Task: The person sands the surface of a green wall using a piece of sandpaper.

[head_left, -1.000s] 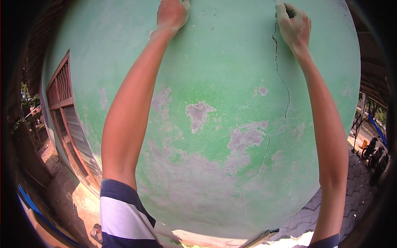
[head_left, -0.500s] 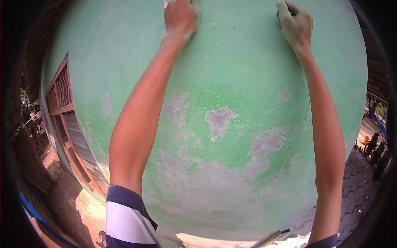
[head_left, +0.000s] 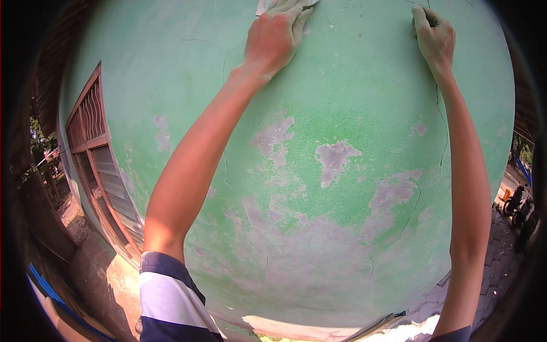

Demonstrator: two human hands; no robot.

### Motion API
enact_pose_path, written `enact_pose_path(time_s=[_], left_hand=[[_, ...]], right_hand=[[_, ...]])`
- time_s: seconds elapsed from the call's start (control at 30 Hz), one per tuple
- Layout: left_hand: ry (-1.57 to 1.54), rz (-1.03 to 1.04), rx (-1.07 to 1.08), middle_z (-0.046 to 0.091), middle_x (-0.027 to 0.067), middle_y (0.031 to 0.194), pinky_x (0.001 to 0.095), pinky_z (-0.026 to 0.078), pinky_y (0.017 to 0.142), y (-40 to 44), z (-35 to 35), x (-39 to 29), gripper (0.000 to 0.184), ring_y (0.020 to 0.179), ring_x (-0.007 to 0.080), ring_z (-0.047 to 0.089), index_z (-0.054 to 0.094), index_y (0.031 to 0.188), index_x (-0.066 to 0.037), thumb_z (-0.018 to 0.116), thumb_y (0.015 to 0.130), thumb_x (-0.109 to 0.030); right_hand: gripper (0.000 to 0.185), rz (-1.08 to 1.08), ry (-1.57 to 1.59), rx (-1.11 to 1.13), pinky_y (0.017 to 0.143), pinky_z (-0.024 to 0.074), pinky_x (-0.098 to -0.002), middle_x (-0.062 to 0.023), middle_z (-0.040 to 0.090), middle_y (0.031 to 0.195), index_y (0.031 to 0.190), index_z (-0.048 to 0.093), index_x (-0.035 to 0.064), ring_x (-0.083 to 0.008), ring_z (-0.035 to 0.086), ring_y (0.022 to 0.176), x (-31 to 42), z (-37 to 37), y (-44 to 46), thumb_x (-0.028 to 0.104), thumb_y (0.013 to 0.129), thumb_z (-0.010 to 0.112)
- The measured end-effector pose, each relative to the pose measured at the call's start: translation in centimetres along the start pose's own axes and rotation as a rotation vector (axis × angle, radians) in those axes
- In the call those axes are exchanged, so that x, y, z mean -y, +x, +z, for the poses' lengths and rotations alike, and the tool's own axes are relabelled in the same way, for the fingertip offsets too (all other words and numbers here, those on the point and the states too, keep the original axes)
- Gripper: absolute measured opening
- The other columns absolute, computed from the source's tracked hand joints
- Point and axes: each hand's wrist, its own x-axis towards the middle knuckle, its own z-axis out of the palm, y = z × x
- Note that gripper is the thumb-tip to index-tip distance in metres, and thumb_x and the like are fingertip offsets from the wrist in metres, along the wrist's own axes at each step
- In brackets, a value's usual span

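Note:
A green wall (head_left: pixel 353 91) with peeled grey patches and thin cracks fills the view. At the top, left of centre, my left hand (head_left: pixel 274 37) presses a whitish flat piece, perhaps sandpaper (head_left: pixel 265 7), against the wall; only its edges show around the fingers. Pale dust coats the fingers. At the upper right, my right hand (head_left: pixel 436 37) is curled close to the wall, thumb against the bent fingers, also dusty. Whatever may be inside that hand is hidden. A long crack (head_left: pixel 442 125) runs down the wall beside my right forearm.
A wooden-framed window (head_left: pixel 91 137) with bars and louvres is on the left. Motorbikes (head_left: pixel 517 205) stand on grey paving at the far right, near an orange object (head_left: pixel 506 195). Blue strips (head_left: pixel 48 285) lie at the lower left, and a dark-edged board (head_left: pixel 379 326) is at the bottom.
My left hand has moved right and lower in view, showing more of the fingers and the whitish piece. My right hand has shifted right and slightly down. The view of the wall has shifted too.

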Motion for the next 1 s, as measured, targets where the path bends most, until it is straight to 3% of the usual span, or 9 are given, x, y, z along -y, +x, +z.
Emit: enact_pose_path(time_s=[0.3, 0.37, 0.43, 0.53, 0.63, 0.73, 0.87, 0.93, 1.0], left_hand=[[0.157, -0.22, -0.168, 0.06, 0.0261, 0.136, 0.0456, 0.045, 0.11, 1.7, -1.2, 9.3, 0.035, 0.13, 0.0401, 0.057, 0.068, 0.129, -0.004, 0.051, 0.105, -0.023], [0.049, -0.093, -0.072, 0.059, 0.0264, 0.138, 0.0437, 0.046, 0.11, -2.0, -1.5, 3.4, 0.035, 0.131, 0.0394, 0.057, 0.068, 0.13, -0.005, 0.051, 0.105, -0.023], [-0.009, -0.01, -0.011, 0.059, 0.0256, 0.138, 0.0429, 0.046, 0.11, -2.7, -2.4, 2.0, 0.035, 0.131, 0.039, 0.057, 0.068, 0.13, -0.005, 0.052, 0.105, -0.023], [0.024, -0.03, 0.004, 0.06, 0.0253, 0.138, 0.0424, 0.047, 0.109, 0.0, -3.5, 5.7, 0.036, 0.129, 0.0375, 0.058, 0.066, 0.13, -0.003, 0.051, 0.105, -0.024], [0.098, -0.412, 0.087, 0.06, 0.0259, 0.136, 0.0427, 0.047, 0.11, 2.9, -5.3, 8.2, 0.038, 0.128, 0.0382, 0.059, 0.066, 0.129, 0.001, 0.05, 0.105, -0.023], [0.108, -0.056, -0.052, 0.062, 0.0264, 0.134, 0.0431, 0.046, 0.11, -0.9, -3.6, 7.2, 0.042, 0.128, 0.0393, 0.059, 0.061, 0.134, 0.003, 0.046, 0.106, -0.024], [0.123, 0.059, 0.032, 0.061, 0.0088, 0.143, 0.0448, 0.055, 0.101, -3.6, -2.8, 5.1, 0.037, 0.132, 0.0351, 0.056, 0.064, 0.135, -0.011, 0.056, 0.103, -0.029], [0.068, 0.057, -0.093, 0.065, 0.027, 0.128, 0.0459, 0.049, 0.106, 0.8, -2.4, 7.3, 0.04, 0.121, 0.042, 0.062, 0.063, 0.129, 0.003, 0.045, 0.106, -0.024], [0.141, -0.273, 0.094, 0.068, 0.0283, 0.117, 0.0507, 0.052, 0.097, 6.1, -3.2, 8.2, 0.037, 0.109, 0.0446, 0.066, 0.067, 0.119, 0.003, 0.046, 0.105, -0.024]], right_hand=[[0.042, 0.027, -0.024, -0.015, 0.061, 0.0374, -0.0297, 0.0021, 0.049, 0.061, 0.075, 0.06, 0.0023, -0.0102, 0.043, 0.061, 0.0, -0.1, -0.8, 0.037, 0.098, 0.058], [0.042, 0.037, 0.003, -0.003, 0.061, 0.0373, -0.0296, 0.0019, 0.049, 0.062, 0.076, 0.06, 0.0016, -0.0103, 0.042, 0.062, 0.5, -0.2, -1.4, 0.037, 0.098, 0.058], [0.041, 0.11, -0.164, 0.005, 0.093, 0.0516, -0.0379, -0.0127, 0.078, 0.1, 0.116, 0.075, 0.0047, -0.029, 0.071, 0.1, 1.9, -0.1, -2.3, 0.037, 0.098, 0.057], [0.043, 0.164, -0.164, 0.002, 0.084, 0.0519, -0.0356, -0.0082, 0.076, 0.086, 0.106, 0.079, 0.0061, -0.0225, 0.069, 0.081, 2.3, 0.4, -2.5, 0.043, 0.093, 0.061], [0.043, 0.058, -0.122, -0.086, 0.081, 0.0512, -0.0357, -0.0064, 0.073, 0.079, 0.108, 0.078, 0.0065, -0.0218, 0.065, 0.075, 1.1, 0.9, -2.6, 0.043, 0.094, 0.06], [0.04, 0.002, -0.126, -0.141, 0.062, 0.039, -0.0305, 0.0002, 0.047, 0.062, 0.091, 0.07, 0.0014, -0.011, 0.043, 0.063, 2.0, 1.1, -3.2, 0.039, 0.098, 0.059], [0.04, 0.056, -0.163, -0.138, 0.062, 0.0397, -0.03, 0.0, 0.048, 0.062, 0.094, 0.071, 0.0013, -0.0109, 0.044, 0.063, 1.2, 1.4, -3.0, 0.04, 0.098, 0.059], [0.04, 0.051, -0.166, -0.19, 0.063, 0.0405, -0.0301, 0.0001, 0.048, 0.063, 0.095, 0.072, 0.0017, -0.0113, 0.045, 0.063, 2.5, 1.6, -3.4, 0.04, 0.098, 0.059], [0.04, 0.003, -0.155, -0.235, 0.064, 0.0412, -0.0304, -0.0003, 0.049, 0.063, 0.096, 0.072, 0.0016, -0.0114, 0.046, 0.064, 2.2, 2.0, -3.5, 0.04, 0.098, 0.059]])
